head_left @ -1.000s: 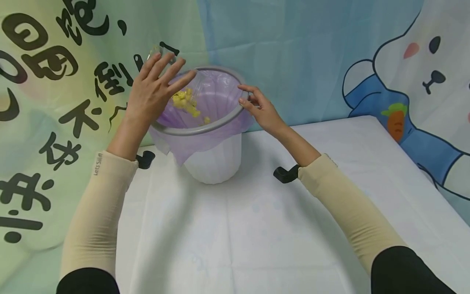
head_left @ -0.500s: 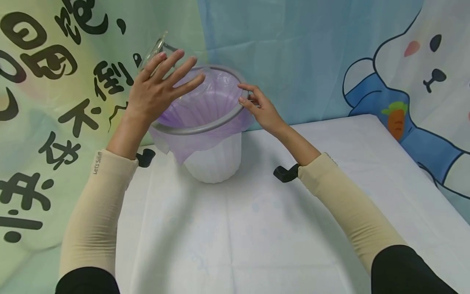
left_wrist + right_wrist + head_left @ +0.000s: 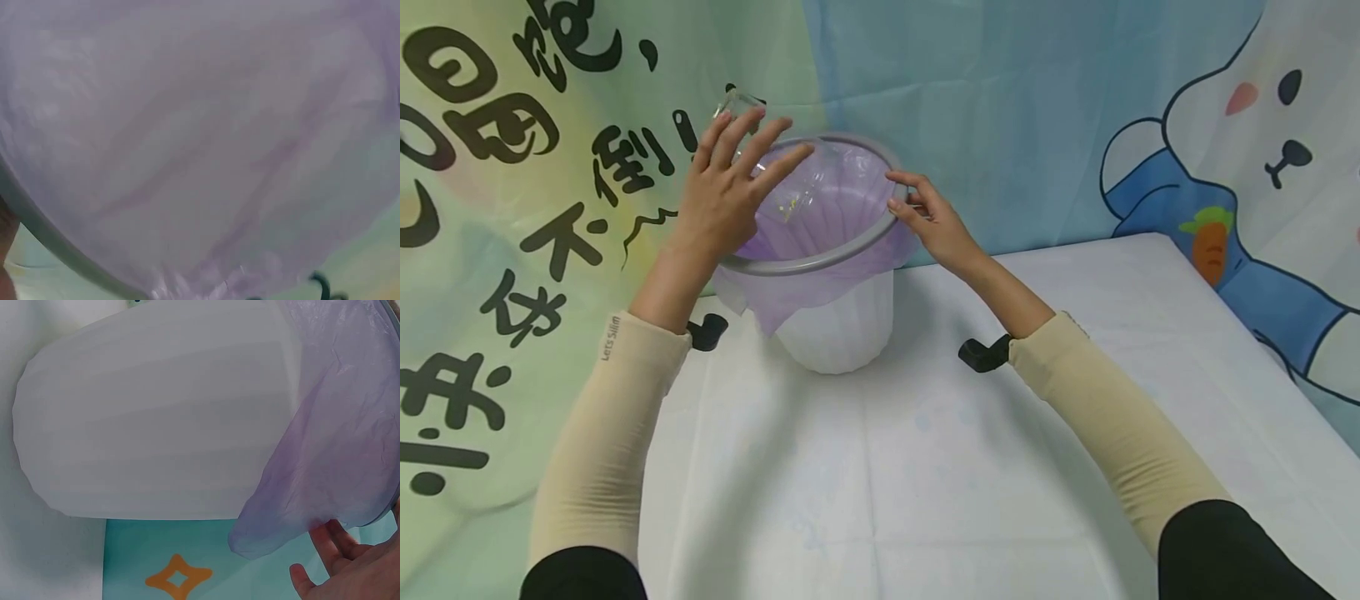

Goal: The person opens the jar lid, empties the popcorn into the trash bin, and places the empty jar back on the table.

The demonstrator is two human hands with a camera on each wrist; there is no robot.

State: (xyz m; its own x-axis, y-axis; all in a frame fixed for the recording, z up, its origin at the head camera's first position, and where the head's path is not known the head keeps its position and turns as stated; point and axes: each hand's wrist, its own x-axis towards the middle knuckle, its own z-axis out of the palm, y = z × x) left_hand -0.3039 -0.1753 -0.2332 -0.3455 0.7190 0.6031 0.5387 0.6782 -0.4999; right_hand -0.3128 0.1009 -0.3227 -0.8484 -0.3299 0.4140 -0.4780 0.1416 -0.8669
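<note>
A white ribbed trash bin (image 3: 850,329) stands on the table with a purple bag (image 3: 842,221) lining it. Its grey ring (image 3: 820,262) clamps the bag at the rim. My left hand (image 3: 722,192) holds a clear container (image 3: 737,102), tilted over the bin's mouth; the thumb and most of the grip are hidden behind the hand. A few yellow bits (image 3: 787,206) show low in the clear container. On the bin's right side, my right hand (image 3: 936,218) pinches the rim between thumb and fingers. The left wrist view is filled mostly by the purple bag (image 3: 187,125).
A white cloth (image 3: 925,467) covers the table. Behind it hangs a printed backdrop (image 3: 1000,100) with black characters at left and a cartoon bear at right. Black camera mounts (image 3: 985,356) stick out from both wrists.
The clump of yellow pieces seen over the bin a second ago is gone from view. My left hand rose slightly with the container, then shifted a little right. The right hand stayed on the rim.
</note>
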